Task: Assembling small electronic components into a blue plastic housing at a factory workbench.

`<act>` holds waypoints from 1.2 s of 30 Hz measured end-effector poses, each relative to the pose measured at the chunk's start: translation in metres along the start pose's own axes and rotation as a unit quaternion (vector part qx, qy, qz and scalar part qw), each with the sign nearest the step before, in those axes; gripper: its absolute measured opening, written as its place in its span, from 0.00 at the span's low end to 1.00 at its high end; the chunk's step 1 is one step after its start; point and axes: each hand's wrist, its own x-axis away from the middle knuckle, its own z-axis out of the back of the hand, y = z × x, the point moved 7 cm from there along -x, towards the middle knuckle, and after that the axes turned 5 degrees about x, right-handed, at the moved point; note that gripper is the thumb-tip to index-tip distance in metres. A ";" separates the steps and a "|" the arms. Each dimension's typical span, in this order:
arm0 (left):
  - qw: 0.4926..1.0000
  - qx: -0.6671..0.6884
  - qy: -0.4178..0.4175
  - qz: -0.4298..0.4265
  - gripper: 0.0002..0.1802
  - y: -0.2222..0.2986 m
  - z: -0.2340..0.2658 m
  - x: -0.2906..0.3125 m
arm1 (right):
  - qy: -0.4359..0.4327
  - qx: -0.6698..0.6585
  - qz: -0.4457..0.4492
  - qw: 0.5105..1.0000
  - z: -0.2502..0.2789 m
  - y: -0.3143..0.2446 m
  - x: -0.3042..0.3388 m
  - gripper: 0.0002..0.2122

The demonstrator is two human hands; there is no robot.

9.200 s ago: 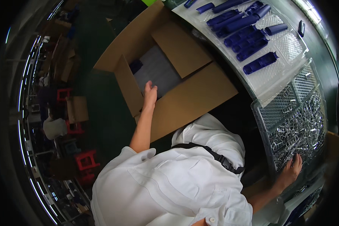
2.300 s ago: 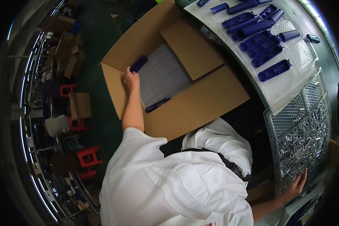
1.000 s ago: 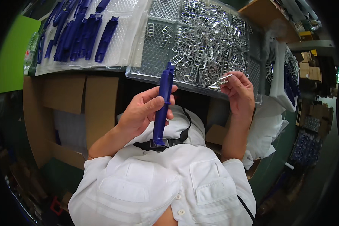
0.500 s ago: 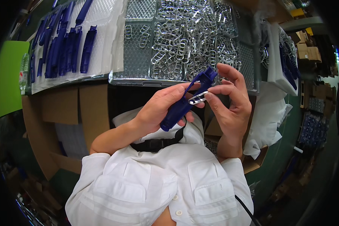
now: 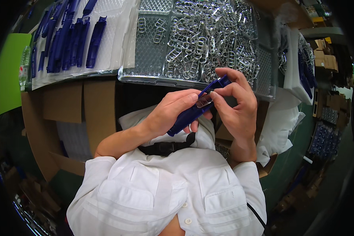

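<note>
My left hand (image 5: 165, 112) is closed round a long, dark blue plastic housing (image 5: 186, 118), which slants up to the right in front of my waist. Over the middle of its hollow side lies a small shiny metal frame (image 5: 203, 101) with crossbars. My right hand (image 5: 238, 110) pinches the upper end of this frame between thumb and forefinger, while its other fingers reach past the housing's upper end. How deep the frame sits in the housing is hard to see.
A clear compartment tray (image 5: 149, 59) beyond my hands holds a heap of metal frames (image 5: 208, 39). More blue housings (image 5: 96, 43) lie on white sheeting at the left. Cardboard boxes (image 5: 100, 114) stand below; a white foam tray (image 5: 293, 70) is at the right.
The metal frame has gone from sticking up at an angle over the housing to lying along its hollow. My right hand has shifted slightly left with it; my left keeps its grip.
</note>
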 end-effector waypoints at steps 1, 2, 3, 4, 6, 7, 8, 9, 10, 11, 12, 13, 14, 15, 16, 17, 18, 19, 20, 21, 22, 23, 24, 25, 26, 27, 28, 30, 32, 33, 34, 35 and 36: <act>1.000 -0.005 0.002 0.002 0.25 -0.001 0.001 0.000 | -0.001 -0.001 0.000 1.000 -0.001 0.001 0.001 0.05; 1.000 -0.005 0.003 0.001 0.25 -0.003 0.001 -0.001 | -0.007 0.001 -0.007 1.000 -0.003 0.003 0.001 0.05; 0.999 -0.031 0.005 -0.005 0.23 -0.004 0.001 -0.003 | -0.011 0.005 -0.015 1.000 -0.004 0.004 0.001 0.06; 0.998 -0.058 0.007 -0.012 0.20 -0.005 0.001 -0.004 | -0.009 0.005 -0.014 1.000 -0.005 0.007 0.002 0.06; 0.994 -0.105 0.020 -0.038 0.18 -0.006 0.002 -0.006 | 0.001 0.105 0.070 0.992 -0.006 0.002 0.005 0.09; 0.986 -0.149 0.035 -0.063 0.16 -0.003 0.001 -0.006 | 0.004 0.106 0.073 0.992 -0.007 -0.001 0.006 0.09; 0.982 -0.168 0.044 -0.080 0.14 0.001 -0.001 -0.005 | 0.055 0.100 0.059 0.992 -0.005 -0.006 0.008 0.11; 0.981 -0.170 0.043 -0.083 0.14 0.000 -0.002 -0.005 | 0.105 0.094 0.046 0.989 -0.001 -0.009 0.010 0.14; 0.968 -0.209 0.041 -0.132 0.14 0.004 -0.003 -0.005 | 0.137 0.073 0.035 0.987 0.001 -0.008 0.013 0.18; 0.951 -0.248 0.038 -0.180 0.14 0.009 -0.005 -0.003 | 0.139 0.073 0.038 0.987 0.002 -0.011 0.014 0.18; 0.947 -0.260 0.038 -0.187 0.13 0.010 -0.006 -0.001 | 0.121 0.025 -0.014 0.992 0.001 -0.005 0.014 0.18; 0.946 -0.262 0.037 -0.187 0.13 0.011 -0.007 -0.001 | 0.102 -0.022 -0.065 0.992 -0.001 0.002 0.015 0.18; 0.943 -0.272 0.034 -0.186 0.12 0.012 -0.008 -0.001 | 0.030 -0.016 -0.070 0.997 -0.008 0.011 0.013 0.17; 0.941 -0.283 0.030 -0.184 0.10 0.013 -0.009 -0.002 | 0.033 -0.017 -0.073 0.997 -0.009 0.016 0.014 0.17; 0.941 -0.284 0.028 -0.181 0.10 0.012 -0.010 -0.003 | 0.018 -0.045 -0.077 0.996 -0.013 0.021 0.014 0.16; 0.950 -0.269 0.049 -0.149 0.09 0.009 -0.006 -0.007 | 0.003 -0.072 -0.081 0.994 -0.018 0.026 0.015 0.15; 0.957 -0.255 0.072 -0.118 0.08 0.006 -0.002 -0.010 | 0.001 -0.068 -0.072 0.995 -0.020 0.031 0.015 0.15; 0.957 -0.256 0.072 -0.115 0.08 0.004 -0.002 -0.012 | 0.002 -0.070 -0.075 0.995 -0.021 0.034 0.014 0.15; 0.953 -0.265 0.082 -0.120 0.08 0.004 -0.001 -0.013 | 0.002 -0.063 -0.068 0.996 -0.021 0.035 0.013 0.14; 0.949 -0.273 0.094 -0.124 0.08 0.003 0.000 -0.013 | 0.000 -0.056 -0.062 0.997 -0.023 0.036 0.013 0.14; 0.949 -0.274 0.096 -0.120 0.08 0.002 0.001 -0.014 | -0.001 -0.059 -0.065 0.996 -0.024 0.036 0.012 0.14; 0.947 -0.278 0.102 -0.125 0.07 0.003 0.002 -0.014 | -0.006 -0.061 -0.072 0.996 -0.024 0.035 0.011 0.13; 0.945 -0.283 0.105 -0.127 0.08 0.004 0.003 -0.015 | -0.009 -0.062 -0.081 0.995 -0.025 0.035 0.010 0.13; 0.945 -0.283 0.106 -0.122 0.08 0.002 0.004 -0.016 | -0.009 -0.064 -0.086 0.994 -0.028 0.037 0.010 0.13; 0.941 -0.289 0.107 -0.141 0.08 0.004 0.004 -0.018 | 0.008 -0.071 -0.079 0.994 -0.028 0.039 0.010 0.12; 0.935 -0.296 0.109 -0.162 0.08 0.006 0.005 -0.020 | 0.026 -0.077 -0.069 0.994 -0.027 0.040 0.008 0.12; 0.931 -0.308 0.114 -0.158 0.09 0.007 0.007 -0.020 | 0.010 -0.088 -0.085 0.992 -0.027 0.041 0.005 0.13; 0.917 -0.354 0.098 -0.156 0.10 0.020 0.001 -0.015 | 0.016 -0.153 -0.077 0.985 -0.028 0.048 0.004 0.13; 0.890 -0.408 0.047 -0.198 0.19 0.039 -0.011 -0.006 | 0.037 -0.315 -0.031 0.948 -0.024 0.055 0.001 0.13; 0.889 -0.408 0.048 -0.202 0.19 0.043 -0.007 0.002 | 0.066 -0.423 -0.028 0.903 -0.020 0.062 0.006 0.13; 0.907 -0.390 0.023 -0.158 0.21 0.039 -0.003 0.006 | 0.076 -0.446 0.001 0.892 -0.012 0.062 0.009 0.13; 0.922 -0.371 -0.002 -0.113 0.24 0.036 0.000 0.011 | 0.085 -0.469 0.030 0.879 -0.004 0.064 0.013 0.13; 0.896 -0.422 -0.011 -0.138 0.25 0.041 -0.004 0.017 | 0.079 -0.437 0.052 0.895 0.000 0.062 0.015 0.15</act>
